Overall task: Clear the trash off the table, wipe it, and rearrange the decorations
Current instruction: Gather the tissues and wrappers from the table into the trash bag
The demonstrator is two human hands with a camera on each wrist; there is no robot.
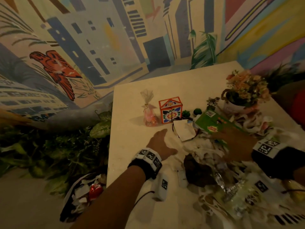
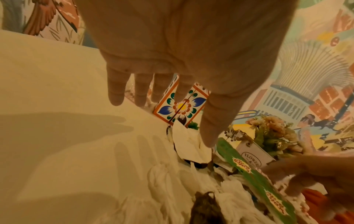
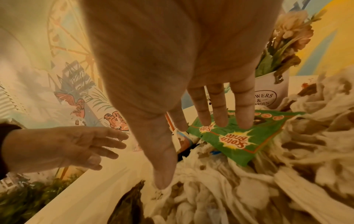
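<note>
Crumpled white tissues [image 1: 203, 149] and brown scraps lie heaped on the cream table [image 1: 140, 162]. My left hand [image 1: 160, 140] hovers flat, fingers straight, at the heap's left edge, holding nothing. My right hand [image 1: 234, 139] spreads open above a green Scotch-Brite packet [image 1: 214, 123] [image 3: 235, 139] on the heap. Behind stand a floral red-edged box [image 1: 170, 110] [image 2: 180, 106], a pink cellophane gift bag [image 1: 149, 113] and a white flower pot [image 1: 237, 103] [image 3: 268, 95] with pink flowers. A white napkin [image 2: 189, 145] sits in front of the box.
A dark bin bag [image 1: 82, 194] with trash sits on the floor left of the table. Two small green potted plants [image 1: 191, 112] stand beside the box. Foil and clear plastic wrappers [image 1: 231, 190] lie near the front. Foliage [image 1: 57, 149] lines the floor by the mural wall.
</note>
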